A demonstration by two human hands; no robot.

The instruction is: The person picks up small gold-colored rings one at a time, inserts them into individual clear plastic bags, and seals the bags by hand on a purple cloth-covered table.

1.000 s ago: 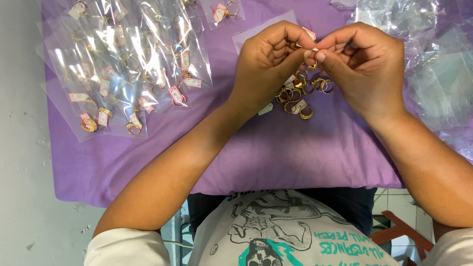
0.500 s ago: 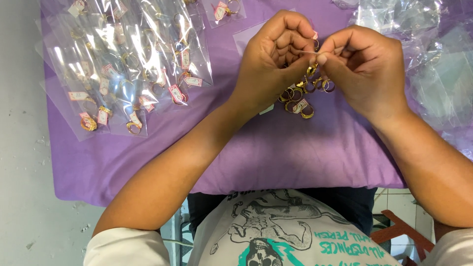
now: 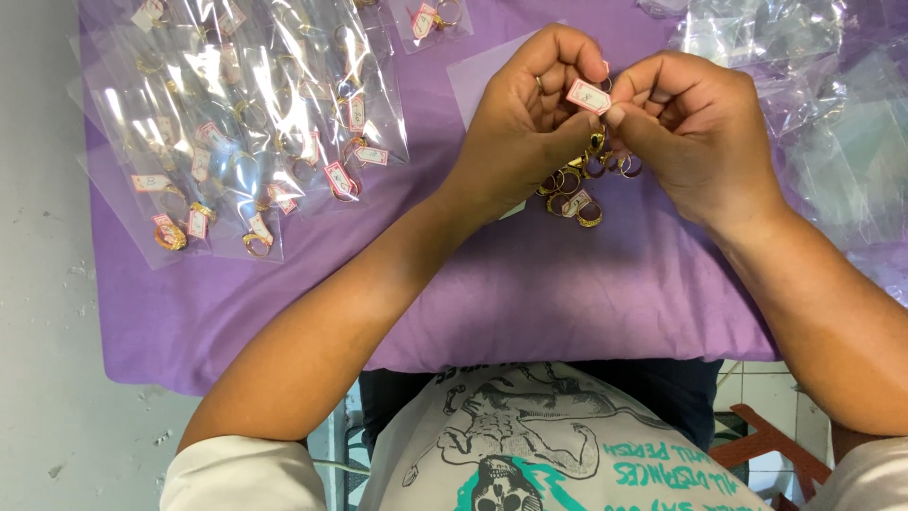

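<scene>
My left hand (image 3: 520,123) and my right hand (image 3: 695,128) meet above a purple cloth (image 3: 530,284). Between their fingertips sits a small pink-edged paper tag (image 3: 588,96), tied to a gold ring (image 3: 597,142) that hangs just below, mostly hidden by my fingers. Both hands pinch the tag and its thread. Under the hands lies a loose pile of gold rings with tags (image 3: 577,194).
Several clear plastic bags, each with a tagged gold ring (image 3: 246,132), are spread at the upper left. A heap of empty clear bags (image 3: 813,85) lies at the upper right. The cloth ends at a grey floor (image 3: 43,284) on the left.
The tag has turned face-up between my fingertips. My left hand has shifted slightly up and right; the hanging ring has dropped a little lower.
</scene>
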